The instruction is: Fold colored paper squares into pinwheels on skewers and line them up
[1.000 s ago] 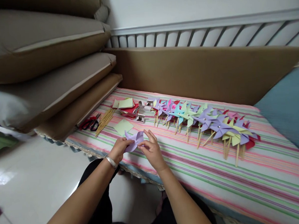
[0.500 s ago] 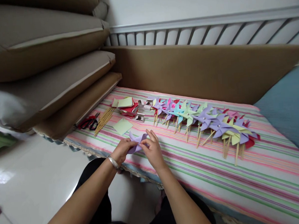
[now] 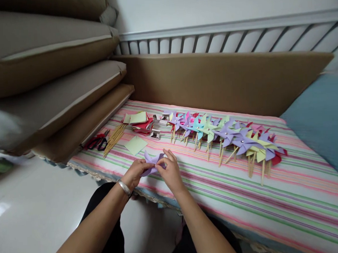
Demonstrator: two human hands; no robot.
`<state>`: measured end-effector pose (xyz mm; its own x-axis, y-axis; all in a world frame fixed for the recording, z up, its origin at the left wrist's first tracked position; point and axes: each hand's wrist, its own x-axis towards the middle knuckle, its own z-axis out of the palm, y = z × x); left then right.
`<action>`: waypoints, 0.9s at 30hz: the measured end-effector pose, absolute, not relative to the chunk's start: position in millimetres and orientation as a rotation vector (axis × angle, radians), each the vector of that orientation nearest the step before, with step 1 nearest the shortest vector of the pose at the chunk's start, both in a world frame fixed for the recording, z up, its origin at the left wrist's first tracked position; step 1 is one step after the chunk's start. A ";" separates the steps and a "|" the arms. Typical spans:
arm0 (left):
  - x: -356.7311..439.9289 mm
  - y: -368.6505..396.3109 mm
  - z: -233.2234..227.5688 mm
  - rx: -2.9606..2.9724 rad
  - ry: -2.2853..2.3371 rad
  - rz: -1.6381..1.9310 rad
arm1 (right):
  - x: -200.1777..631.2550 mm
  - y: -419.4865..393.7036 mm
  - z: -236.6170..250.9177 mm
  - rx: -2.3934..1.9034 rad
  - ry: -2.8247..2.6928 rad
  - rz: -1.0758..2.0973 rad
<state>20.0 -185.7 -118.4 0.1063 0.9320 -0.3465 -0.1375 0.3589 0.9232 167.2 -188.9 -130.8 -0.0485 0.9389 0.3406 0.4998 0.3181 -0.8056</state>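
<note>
A purple paper pinwheel (image 3: 149, 158), its blades folded toward the middle, is held just above the near edge of the striped cloth. My left hand (image 3: 135, 172) grips its left side, with the thumb pressed near the centre. The thumb and index finger of my right hand (image 3: 169, 168) pinch at the same centre from the right, the other fingers raised. Whether a pin sits under the fingertips is hidden. A pale green paper square (image 3: 136, 145) lies flat just beyond my left hand.
Several finished pinwheels on sticks (image 3: 226, 133) stretch along the right. Wooden sticks (image 3: 114, 139), scissors (image 3: 102, 142), stacked coloured paper (image 3: 142, 124) and small open boxes (image 3: 155, 134) lie at the left back. Big cushions (image 3: 56, 83) tower at left; a brown panel (image 3: 200, 83) stands behind.
The view has shifted slightly, so the scene sits a little further left and lower. Both hands stay on the purple pinwheel, my right fingertips still pinching at its centre.
</note>
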 end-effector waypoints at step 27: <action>-25.7 -30.7 -72.0 0.518 1.007 1.621 | 171.6 -88.4 -151.7 -1.514 -1.368 0.755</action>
